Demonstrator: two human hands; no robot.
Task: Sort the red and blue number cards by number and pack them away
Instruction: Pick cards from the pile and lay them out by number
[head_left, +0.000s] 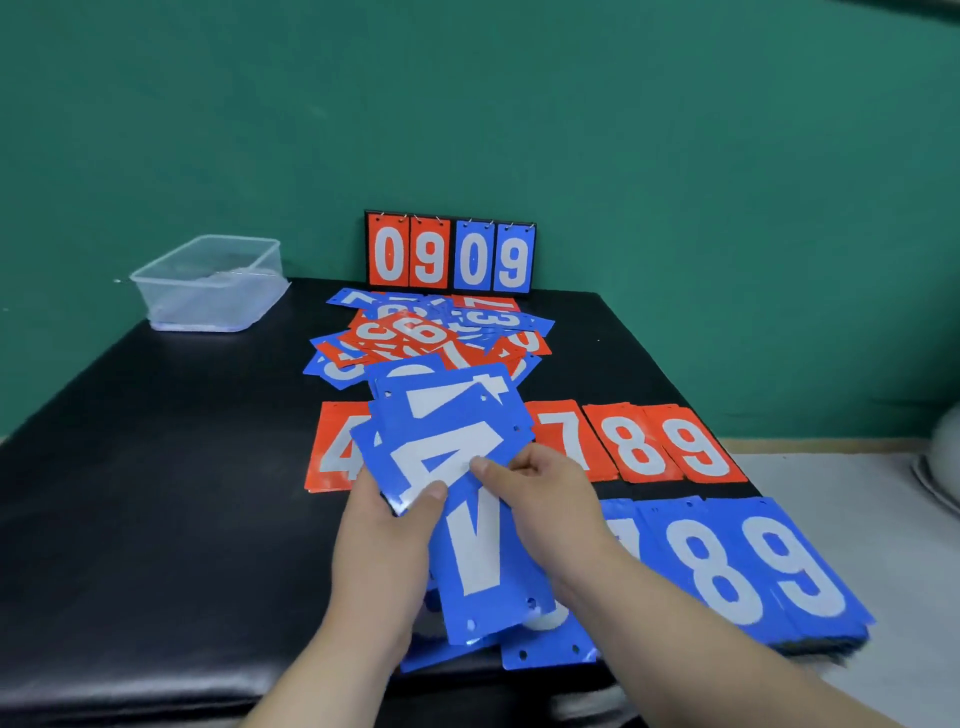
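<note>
**Number cards (631, 447) spread in front of the scoreboard (450, 254)**

Scoreboard: upright at the far edge of the black table (156, 467), against the green wall. It reads 0 9 in red, then 0 9 in blue.

Your left hand (387, 525) grips a fan of blue cards (447, 415), with the thumb flat on the top face and the fingers underneath. The fan is lifted and tilted, in front of the scoreboard and over the red row. Its white figures overlap, so you cannot read them for certain.

Your right hand (540, 493) pinches a single blue card (478, 551) near its upper end, thumb on the face. The card hangs toward you, punch holes at its near end, and its top overlaps the fan.

Loose heap (431, 332): red and blue mixed, just in front of the scoreboard's foot, cards lying at all angles.

Red row, next out from the scoreboard:
- The red 4 (337, 447) is at the left, partly hidden behind the fan.
- The red 7 (566, 436), red 8 (631, 447) and red 9 (693, 447) lie side by side at the right, edges touching.

Blue row, farthest from the scoreboard and nearest you:
- The blue 8 (711, 566) and blue 9 (800, 571) are stacks side by side at the right.
- More blue cards lie under your forearms, figures hidden.

Clear plastic tub (208, 283): left of the scoreboard, well apart from it, on the table's far left corner.
</note>
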